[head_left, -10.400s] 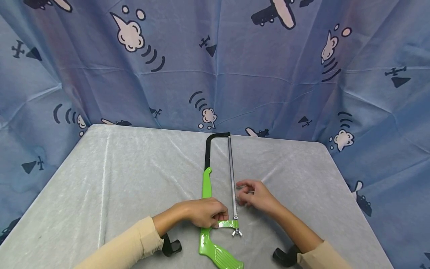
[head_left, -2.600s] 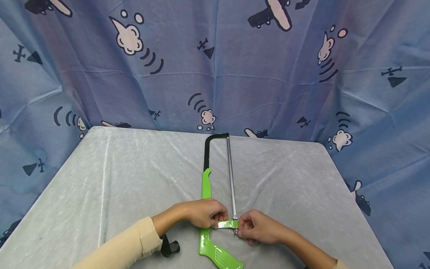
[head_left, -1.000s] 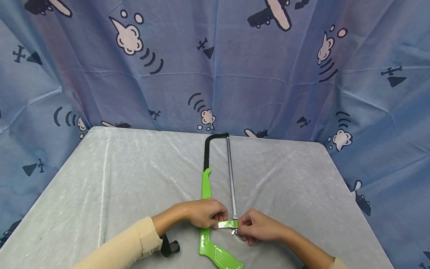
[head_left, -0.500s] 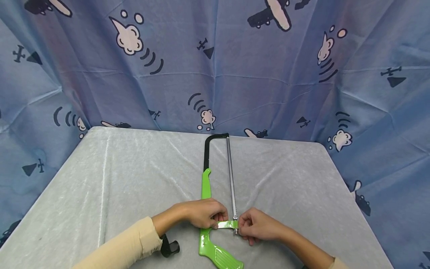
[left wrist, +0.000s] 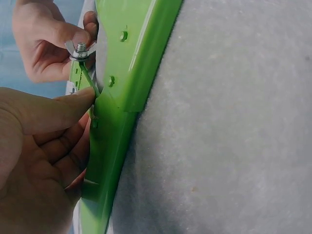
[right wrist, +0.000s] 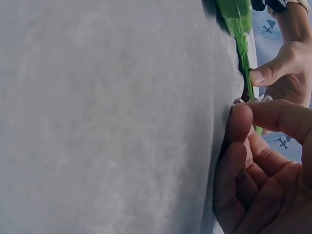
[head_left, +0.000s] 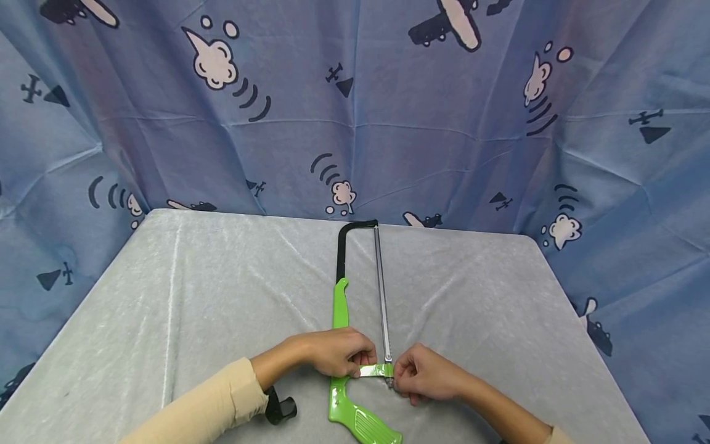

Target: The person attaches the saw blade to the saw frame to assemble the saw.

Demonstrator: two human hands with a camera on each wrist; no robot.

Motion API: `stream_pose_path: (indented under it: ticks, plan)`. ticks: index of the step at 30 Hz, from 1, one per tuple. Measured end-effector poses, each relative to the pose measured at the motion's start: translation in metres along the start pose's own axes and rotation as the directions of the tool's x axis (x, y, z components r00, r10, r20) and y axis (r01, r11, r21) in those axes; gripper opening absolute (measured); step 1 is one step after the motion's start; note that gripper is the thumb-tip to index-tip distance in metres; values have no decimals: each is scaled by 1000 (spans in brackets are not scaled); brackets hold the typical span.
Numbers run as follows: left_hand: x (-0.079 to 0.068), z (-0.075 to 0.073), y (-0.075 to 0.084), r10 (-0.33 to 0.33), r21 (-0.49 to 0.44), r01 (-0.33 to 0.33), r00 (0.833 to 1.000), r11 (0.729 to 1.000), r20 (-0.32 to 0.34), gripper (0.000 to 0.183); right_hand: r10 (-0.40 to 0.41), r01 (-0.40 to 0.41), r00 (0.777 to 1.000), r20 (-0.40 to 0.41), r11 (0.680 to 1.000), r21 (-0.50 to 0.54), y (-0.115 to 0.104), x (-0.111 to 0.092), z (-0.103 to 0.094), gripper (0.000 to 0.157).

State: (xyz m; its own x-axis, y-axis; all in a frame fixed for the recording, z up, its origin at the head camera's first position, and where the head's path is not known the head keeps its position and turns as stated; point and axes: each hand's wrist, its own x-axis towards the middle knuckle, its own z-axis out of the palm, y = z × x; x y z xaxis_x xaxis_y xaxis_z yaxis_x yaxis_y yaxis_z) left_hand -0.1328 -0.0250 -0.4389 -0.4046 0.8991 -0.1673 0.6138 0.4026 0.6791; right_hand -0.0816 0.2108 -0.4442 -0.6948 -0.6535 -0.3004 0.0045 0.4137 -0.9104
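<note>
A hacksaw (head_left: 341, 302) with a green handle and black front bow lies on the cloth, its silver blade (head_left: 382, 290) on the right. My left hand (head_left: 339, 353) pinches the green cross arm of the frame; in the left wrist view the thumb (left wrist: 73, 105) presses on that arm. At the arm's end sits a wing nut (left wrist: 80, 51) on a threaded bolt. Fingertips of my right hand (head_left: 429, 373) are at this nut, and in the right wrist view the thumb and forefinger (right wrist: 278, 114) close on it, mostly covering it.
A pale grey cloth (head_left: 238, 277) covers the table. Behind it hangs a blue patterned curtain (head_left: 444, 135). A black strap piece (head_left: 281, 408) sits by the left wrist. The pistol grip (head_left: 366, 419) points toward the near edge.
The right hand, earlier loose beside the blade, has come down to the wing nut. Over the last second the nut's wings have turned while the left hand and hacksaw stayed in place.
</note>
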Motion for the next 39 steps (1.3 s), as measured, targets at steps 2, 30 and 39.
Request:
stream_pose_path:
  ticks: [2, 30, 39]
  plan:
    - [0, 0, 0, -3, -4, 3, 1000, 1000, 1, 18, -5, 5, 1000, 12, 1000, 12, 0, 0, 0, 5]
    - [2, 1, -2, 3, 18, -3, 1000, 1000, -1, 18, 25, -27, 999, 41, 999, 45, 4, 1, -3, 21]
    - [2, 0, -1, -3, 4, 3, 1000, 1000, 5, 18, 26, -27, 999, 34, 999, 37, 1, 0, -2, 17]
